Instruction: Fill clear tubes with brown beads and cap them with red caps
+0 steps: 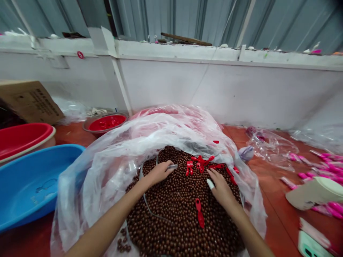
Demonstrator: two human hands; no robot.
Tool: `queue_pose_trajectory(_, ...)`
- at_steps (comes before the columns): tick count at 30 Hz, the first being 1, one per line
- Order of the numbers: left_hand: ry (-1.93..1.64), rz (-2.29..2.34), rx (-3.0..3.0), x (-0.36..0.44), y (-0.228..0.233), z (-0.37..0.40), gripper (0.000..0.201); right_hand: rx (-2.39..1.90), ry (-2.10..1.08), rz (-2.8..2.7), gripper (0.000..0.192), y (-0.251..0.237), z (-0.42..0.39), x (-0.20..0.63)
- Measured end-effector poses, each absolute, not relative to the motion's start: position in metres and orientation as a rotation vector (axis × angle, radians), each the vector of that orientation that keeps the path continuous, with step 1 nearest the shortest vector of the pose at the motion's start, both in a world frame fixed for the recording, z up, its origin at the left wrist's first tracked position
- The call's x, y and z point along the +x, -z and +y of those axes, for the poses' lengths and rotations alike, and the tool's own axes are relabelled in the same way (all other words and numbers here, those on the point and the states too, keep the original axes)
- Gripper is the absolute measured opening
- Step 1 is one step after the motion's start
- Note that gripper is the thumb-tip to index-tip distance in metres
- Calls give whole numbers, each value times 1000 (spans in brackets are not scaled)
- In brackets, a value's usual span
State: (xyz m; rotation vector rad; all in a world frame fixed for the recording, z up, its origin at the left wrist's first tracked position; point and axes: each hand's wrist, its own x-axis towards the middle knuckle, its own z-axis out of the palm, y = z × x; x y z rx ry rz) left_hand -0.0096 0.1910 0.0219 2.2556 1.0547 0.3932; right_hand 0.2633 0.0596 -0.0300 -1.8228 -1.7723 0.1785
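Observation:
Brown round beads [171,200] fill a clear plastic bag [107,157] whose mouth is folded open around them. Over the left part of the beads, my left hand [159,173] is closed on a small clear plastic tube [173,166], its end pointing right. My right hand [221,187] has its fingers apart, reaching toward a group of small red plastic pieces [201,163] on the beads. Something white covers its thumb tip. Another red plastic piece [199,213] lies nearer to me, between my forearms. A pale strip [150,208] curves across the beads at left.
At left stand a blue basin [40,157], a red basin [26,137] and a cardboard box [32,103]. A bowl of red pieces [107,122] sits behind. On the right are a pale cup [312,194], pink tubes [327,166] and a phone [312,244].

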Motion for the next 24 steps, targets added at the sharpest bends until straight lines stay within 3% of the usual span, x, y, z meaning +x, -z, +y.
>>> queue_pose_trajectory(8, -482, 1020, 2144, -35, -38, 144, 18, -1808, -85, -1782, 42, 26, 118, 256)
queue_pose_trajectory(13, -357, 1053, 2060, -51, -28, 124, 38, -1825, -130, -1807, 34, 24, 129, 254)
queue_pose_trajectory(18, -357, 1101, 1838, -66, -14, 111, 52, -1878, -173, -1771, 37, 19, 88, 261)
queue_pose_trajectory(24, -388, 1212, 2033, -66, -4, 120, 29, -1969, -188, -1776, 40, 31, 8, 264)
